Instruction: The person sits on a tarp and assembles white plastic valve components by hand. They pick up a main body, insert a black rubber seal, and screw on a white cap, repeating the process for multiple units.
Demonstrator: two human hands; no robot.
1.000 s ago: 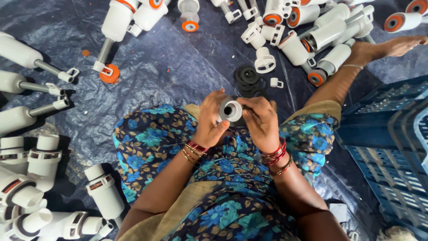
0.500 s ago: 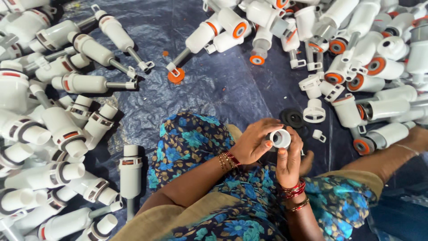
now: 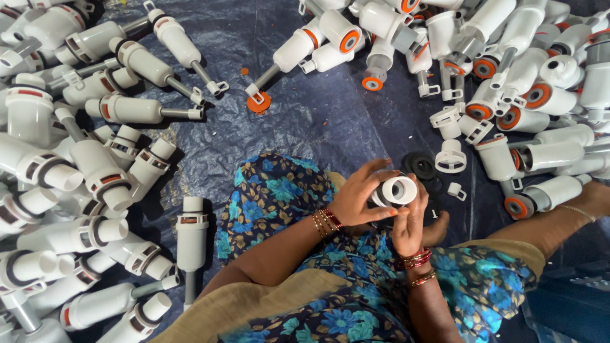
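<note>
I sit on a dark blue tarpaulin (image 3: 318, 121) spread on the floor, with a heap of white plastic valve assemblies (image 3: 82, 178) off to my left and a second heap with orange seals (image 3: 508, 70) ahead to my right. Over my knee, in the blue flowered cloth (image 3: 279, 197), both hands meet around one short white tube piece (image 3: 397, 190).

The piece sits between my palms, just in front of my lap. Its long axis tips up toward my face, so I look straight into its open round mouth. My left hand (image 3: 362, 200) comes from the left and cups it, fingers (image 3: 375, 170) curled over its top and side. My right hand (image 3: 413, 222) rises from below, thumb and fingers pressed on its right wall. Both are clamped on it; neither is spread free.

The piece is glossy white, thick-walled, with a dark hollow inside. Just beyond it, on the tarpaulin, lie black rubber rings (image 3: 420, 165) and a small white clip (image 3: 455, 190), nearer my right hand.
</note>
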